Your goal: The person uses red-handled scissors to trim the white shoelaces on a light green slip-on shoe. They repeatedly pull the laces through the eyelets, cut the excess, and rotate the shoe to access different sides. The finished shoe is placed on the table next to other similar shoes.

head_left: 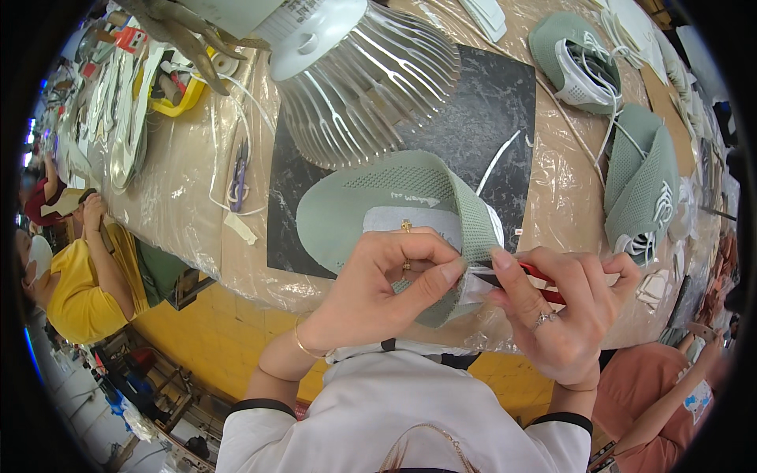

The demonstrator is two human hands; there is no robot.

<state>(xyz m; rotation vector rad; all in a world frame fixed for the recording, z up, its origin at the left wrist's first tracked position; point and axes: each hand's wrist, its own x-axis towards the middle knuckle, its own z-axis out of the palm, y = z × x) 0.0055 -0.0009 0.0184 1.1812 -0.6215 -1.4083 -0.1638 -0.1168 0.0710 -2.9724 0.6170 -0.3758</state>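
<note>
A grey-green knit shoe upper (331,209) lies over a black mat, with its perforated edge folded up. My left hand (394,276) pinches that edge between thumb and fingers. Close to the left fingertips, my right hand (564,307) is closed around red-handled scissors (540,272); their dark tips meet the upper's edge and are partly hidden. A pale strip (475,288) shows beneath the tips, next to the right thumb. From the fold a white lace (498,163) sticks out toward the far right.
A ribbed lamp (363,87) hangs low over the black mat (505,102). Two green shoes (643,169) sit at the right. Purple-handled snips (238,180) and a yellow basket (192,94) are on the left. Other people sit at both sides, one in yellow (91,296).
</note>
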